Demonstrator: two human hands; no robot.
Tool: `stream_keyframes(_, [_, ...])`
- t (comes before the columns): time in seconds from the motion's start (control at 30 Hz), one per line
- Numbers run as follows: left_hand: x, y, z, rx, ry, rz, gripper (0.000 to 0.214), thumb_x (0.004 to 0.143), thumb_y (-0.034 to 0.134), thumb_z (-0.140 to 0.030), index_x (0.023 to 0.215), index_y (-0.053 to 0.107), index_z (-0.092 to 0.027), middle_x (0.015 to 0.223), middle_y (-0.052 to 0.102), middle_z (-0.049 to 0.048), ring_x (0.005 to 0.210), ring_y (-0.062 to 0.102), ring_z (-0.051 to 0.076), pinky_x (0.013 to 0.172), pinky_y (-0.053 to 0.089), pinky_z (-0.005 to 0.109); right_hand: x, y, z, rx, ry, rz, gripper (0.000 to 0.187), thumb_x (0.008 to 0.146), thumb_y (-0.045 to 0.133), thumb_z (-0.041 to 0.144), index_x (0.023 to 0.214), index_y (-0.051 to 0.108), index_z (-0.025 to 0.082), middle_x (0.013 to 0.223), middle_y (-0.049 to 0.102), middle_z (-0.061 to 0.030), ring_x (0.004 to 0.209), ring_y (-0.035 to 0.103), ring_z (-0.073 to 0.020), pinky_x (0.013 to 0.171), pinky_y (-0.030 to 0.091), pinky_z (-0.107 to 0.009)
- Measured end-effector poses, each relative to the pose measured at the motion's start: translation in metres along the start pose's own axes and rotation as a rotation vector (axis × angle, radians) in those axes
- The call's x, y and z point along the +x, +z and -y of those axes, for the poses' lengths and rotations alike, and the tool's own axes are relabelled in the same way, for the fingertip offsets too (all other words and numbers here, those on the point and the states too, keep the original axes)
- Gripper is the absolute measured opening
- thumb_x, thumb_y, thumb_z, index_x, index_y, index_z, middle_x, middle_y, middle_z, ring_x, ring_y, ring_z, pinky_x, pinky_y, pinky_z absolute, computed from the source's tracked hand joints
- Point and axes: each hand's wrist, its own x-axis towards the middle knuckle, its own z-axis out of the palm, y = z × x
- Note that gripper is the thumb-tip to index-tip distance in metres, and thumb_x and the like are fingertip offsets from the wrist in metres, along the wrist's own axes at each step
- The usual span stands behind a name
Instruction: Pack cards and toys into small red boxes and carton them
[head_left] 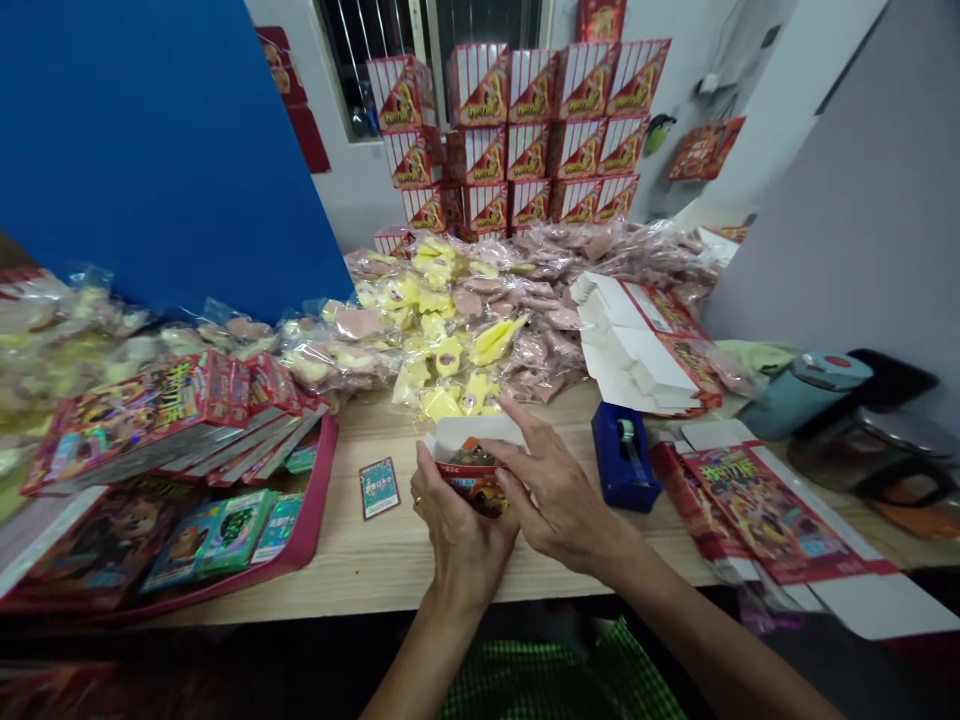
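Note:
A small red printed cardboard box (480,484) stands between my two hands above the table's front, its white flap (480,430) raised at the far side. My left hand (457,535) is wrapped round its left side and underneath, with a ring on one finger. At the box's right upper edge, my right hand (551,490) has its fingers over the opening, the index finger stretched out. Dark, shiny printed contents show in the opening, partly hidden by those fingers. Left of the box, a teal card with a red border (379,488) lies flat on the wooden table.
A pink tray (319,510) of card packs and boxes stands left. Bagged yellow and pink pieces (450,350) are heaped behind. A blue tape dispenser (626,460) and flattened red boxes (780,510) lie right. Stacked boxes (525,150) stand at the back.

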Motion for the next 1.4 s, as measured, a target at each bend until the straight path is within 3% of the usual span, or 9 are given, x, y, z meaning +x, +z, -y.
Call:
stream_keyframes(0.17, [-0.002, -0.005, 0.006, -0.163, 0.036, 0.079, 0.103, 0.087, 0.071, -0.043, 0.162, 0.005, -0.016, 0.142, 0.04, 0.0242, 0.128, 0.049, 0.038, 0.104, 0.045, 0.058, 0.007, -0.002, 0.001, 0.076, -0.002, 0.077, 0.025, 0.099, 0.05, 0.013, 0.115, 0.07, 0.017, 0.164, 0.031, -0.0183, 0.152, 0.03, -0.035, 0.119, 0.038, -0.059])
stream_keyframes(0.3, [0.002, -0.015, 0.02, -0.365, -0.119, 0.06, 0.055, 0.099, 0.057, -0.036, 0.148, 0.036, -0.022, 0.135, 0.048, 0.0157, 0.118, 0.057, 0.026, 0.099, 0.051, 0.042, -0.014, 0.01, -0.007, 0.165, -0.018, -0.166, 0.041, 0.098, 0.047, 0.01, 0.138, 0.048, 0.02, 0.158, 0.037, -0.0219, 0.147, 0.041, -0.0319, 0.099, 0.057, -0.047])
stream_keyframes(0.43, [0.012, -0.025, 0.027, -0.359, -0.109, -0.043, 0.02, 0.104, 0.048, -0.035, 0.107, 0.063, -0.022, 0.11, 0.062, 0.0072, 0.113, 0.061, 0.022, 0.102, 0.049, 0.038, -0.035, 0.03, -0.016, 0.097, -0.105, -0.28, 0.049, 0.097, 0.043, 0.005, 0.144, 0.041, 0.021, 0.137, 0.057, -0.0199, 0.133, 0.056, -0.0305, 0.096, 0.059, -0.047])
stream_keyframes(0.53, [0.019, -0.032, 0.023, -0.513, -0.199, -0.001, 0.021, 0.101, 0.054, -0.039, 0.095, 0.063, -0.021, 0.094, 0.065, 0.0037, 0.094, 0.066, 0.019, 0.086, 0.055, 0.031, -0.029, 0.029, -0.016, 0.037, -0.142, -0.257, 0.041, 0.097, 0.042, 0.004, 0.135, 0.048, 0.02, 0.124, 0.06, -0.0172, 0.121, 0.062, -0.0285, 0.092, 0.059, -0.044])
stream_keyframes(0.7, [0.023, -0.039, 0.021, -0.823, -0.404, 0.092, 0.038, 0.096, 0.062, -0.04, 0.131, 0.058, -0.025, 0.098, 0.067, 0.0015, 0.083, 0.065, 0.015, 0.074, 0.055, 0.026, -0.009, 0.005, -0.011, 0.076, -0.119, -0.081, 0.03, 0.096, 0.04, 0.004, 0.119, 0.05, 0.021, 0.109, 0.06, -0.0119, 0.106, 0.063, -0.026, 0.086, 0.058, -0.04])
stream_keyframes(0.9, [0.019, -0.044, 0.029, -0.804, -0.25, 0.155, 0.018, 0.097, 0.059, -0.037, 0.097, 0.068, -0.022, 0.108, 0.068, 0.0075, 0.109, 0.064, 0.024, 0.095, 0.053, 0.037, -0.013, -0.006, -0.009, 0.136, -0.114, -0.065, 0.03, 0.098, 0.039, 0.005, 0.12, 0.047, 0.023, 0.11, 0.061, -0.0096, 0.1, 0.064, -0.022, 0.083, 0.058, -0.036])
stream_keyframes(1.07, [0.016, -0.049, 0.025, -0.989, -0.218, 0.247, 0.022, 0.092, 0.066, -0.043, 0.101, 0.067, -0.023, 0.121, 0.069, 0.0092, 0.113, 0.065, 0.026, 0.092, 0.055, 0.037, -0.015, -0.021, -0.005, 0.067, -0.2, 0.13, 0.015, 0.1, 0.044, 0.012, 0.112, 0.047, 0.021, 0.119, 0.061, -0.0166, 0.126, 0.057, -0.0294, 0.097, 0.056, -0.045])
stream_keyframes(1.3, [0.017, -0.044, 0.014, -0.85, -0.205, 0.091, 0.028, 0.093, 0.071, -0.025, 0.121, 0.065, -0.023, 0.102, 0.073, 0.003, 0.093, 0.07, 0.014, 0.082, 0.056, 0.023, -0.011, -0.017, 0.0, 0.109, -0.103, 0.076, 0.02, 0.104, 0.038, 0.011, 0.121, 0.044, 0.019, 0.103, 0.061, -0.0093, 0.092, 0.063, -0.0218, 0.081, 0.057, -0.035])
stream_keyframes(1.4, [0.022, -0.047, 0.017, -0.772, -0.06, 0.128, 0.025, 0.095, 0.067, -0.018, 0.119, 0.07, -0.024, 0.102, 0.073, 0.0021, 0.095, 0.069, 0.013, 0.083, 0.055, 0.022, -0.009, -0.015, 0.002, 0.12, -0.096, 0.087, 0.014, 0.104, 0.038, 0.01, 0.111, 0.045, 0.02, 0.097, 0.059, -0.0079, 0.086, 0.061, -0.0218, 0.077, 0.055, -0.035])
